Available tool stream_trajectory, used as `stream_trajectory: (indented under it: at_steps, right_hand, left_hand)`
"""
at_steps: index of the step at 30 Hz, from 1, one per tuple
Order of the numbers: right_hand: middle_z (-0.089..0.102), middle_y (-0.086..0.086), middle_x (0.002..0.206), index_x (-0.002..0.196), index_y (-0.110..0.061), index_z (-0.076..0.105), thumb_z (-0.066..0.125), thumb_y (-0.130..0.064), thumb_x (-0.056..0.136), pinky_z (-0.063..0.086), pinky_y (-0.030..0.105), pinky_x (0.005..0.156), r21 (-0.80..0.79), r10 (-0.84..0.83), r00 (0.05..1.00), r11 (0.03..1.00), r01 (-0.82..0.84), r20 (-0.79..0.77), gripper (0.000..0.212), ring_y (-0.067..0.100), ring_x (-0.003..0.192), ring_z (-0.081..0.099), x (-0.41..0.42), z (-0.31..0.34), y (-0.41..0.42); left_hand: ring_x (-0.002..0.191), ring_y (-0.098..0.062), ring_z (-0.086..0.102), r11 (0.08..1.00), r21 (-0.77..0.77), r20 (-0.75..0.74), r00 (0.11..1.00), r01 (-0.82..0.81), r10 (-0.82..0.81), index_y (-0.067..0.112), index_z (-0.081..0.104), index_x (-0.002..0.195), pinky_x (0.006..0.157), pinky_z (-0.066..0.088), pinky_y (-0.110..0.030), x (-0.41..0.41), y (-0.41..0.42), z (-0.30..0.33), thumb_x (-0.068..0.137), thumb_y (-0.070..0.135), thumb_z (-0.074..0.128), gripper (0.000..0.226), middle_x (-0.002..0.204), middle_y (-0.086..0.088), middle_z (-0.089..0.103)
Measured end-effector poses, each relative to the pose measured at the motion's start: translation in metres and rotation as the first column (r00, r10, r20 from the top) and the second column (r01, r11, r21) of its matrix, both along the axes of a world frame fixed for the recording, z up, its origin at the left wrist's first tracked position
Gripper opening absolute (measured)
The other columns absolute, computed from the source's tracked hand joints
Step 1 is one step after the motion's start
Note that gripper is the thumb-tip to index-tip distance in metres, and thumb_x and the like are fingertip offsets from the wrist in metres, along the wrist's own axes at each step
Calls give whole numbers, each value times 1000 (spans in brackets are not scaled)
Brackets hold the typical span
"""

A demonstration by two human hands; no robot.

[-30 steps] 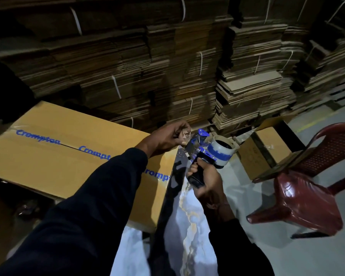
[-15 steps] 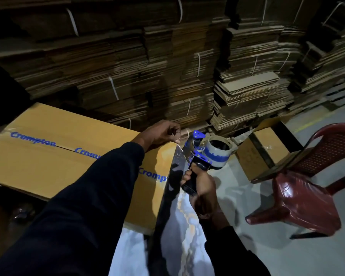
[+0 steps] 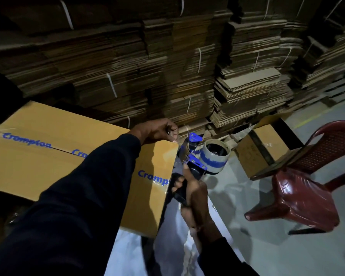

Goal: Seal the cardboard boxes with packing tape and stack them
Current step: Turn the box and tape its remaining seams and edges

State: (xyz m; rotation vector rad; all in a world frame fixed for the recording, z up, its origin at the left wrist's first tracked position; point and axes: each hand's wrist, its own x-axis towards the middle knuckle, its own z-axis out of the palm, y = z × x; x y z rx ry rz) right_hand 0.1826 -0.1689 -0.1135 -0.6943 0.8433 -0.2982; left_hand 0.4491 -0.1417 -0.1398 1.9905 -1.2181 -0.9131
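A large yellow-brown cardboard box (image 3: 48,166) with blue "Crompton" tape along its top seam lies in front of me at the left. My left hand (image 3: 157,130) rests at the box's far right corner, fingers pinched on the loose tape end there. My right hand (image 3: 189,196) grips the black handle of a blue tape dispenser (image 3: 199,162), held just off the box's right edge. The dispenser carries a roll of printed tape (image 3: 215,158).
Tall piles of flattened cardboard (image 3: 147,66) bound with white straps fill the back. A smaller open box (image 3: 259,148) stands on the floor at right. A dark red plastic chair (image 3: 299,192) lies tipped beside it. White sheeting (image 3: 167,251) covers the floor below my arms.
My left hand has moved from the dispenser's mouth back onto the box's corner, drawing the tape end with it. The dispenser stays close beside the box's right edge.
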Motion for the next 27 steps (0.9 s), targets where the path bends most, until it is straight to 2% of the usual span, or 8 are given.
stream_trajectory:
  at_steps: [3,5,7,11,16,19,23,27]
  right_hand:
    - [45,6,58,94,-7,59,76,-8,93,38,26,43,-165,-50,997,986,39,-61,17,15,45,40,7,-6,18]
    - [45,8,55,91,-4,59,79,-2,87,39,26,44,-201,-90,987,978,62,-135,21,16,42,40,12,-10,26]
    - [47,9,52,86,-2,60,77,4,86,41,25,42,-197,-122,978,977,87,-170,18,15,37,41,16,-11,32]
    - [52,8,50,92,3,58,70,14,87,43,22,39,-196,-164,970,972,128,-182,17,15,34,45,25,-11,42]
    - [58,17,54,98,19,62,66,13,82,48,25,42,-262,-188,943,958,115,-274,18,20,35,50,34,-13,45]
    - [61,22,60,105,17,62,67,11,82,50,29,44,-286,-199,940,951,117,-278,24,22,37,53,37,-13,47]
    - [54,15,51,87,9,57,61,15,83,48,29,44,-296,-206,941,947,123,-268,8,23,38,50,37,-6,48]
    - [53,17,51,70,0,55,59,15,84,47,29,45,-311,-190,942,945,100,-276,21,22,37,48,36,-4,47]
  left_hand:
    - [81,-8,67,1000,-1,-1,1000,3,-3,32,74,78,83,53,-40,0,0,-2,88,8,80,27,80,10,72]
    - [79,-5,66,1000,-5,7,1000,6,-6,31,73,79,81,53,-37,1,1,-3,89,8,79,26,79,12,72]
    - [78,-3,66,1000,-14,21,1000,11,-11,31,72,80,79,52,-33,0,3,-3,89,7,79,26,78,14,71]
    - [78,-4,65,999,-34,28,1000,-2,3,27,72,81,79,51,-32,1,10,-6,89,8,79,22,78,11,70]
    - [77,1,63,999,-42,40,999,10,-8,23,71,84,78,50,-27,1,13,-5,91,2,75,22,82,9,69]
    - [83,-3,66,999,-38,28,999,16,-15,24,72,85,83,53,-35,2,15,-5,90,1,74,24,87,5,72]
    - [87,-7,70,997,20,-1,998,70,-70,27,76,88,85,54,-37,8,17,-2,93,6,74,22,91,4,76]
    - [92,-16,71,990,69,-82,989,127,-121,25,77,91,88,55,-39,12,18,4,97,8,70,19,98,-7,78]
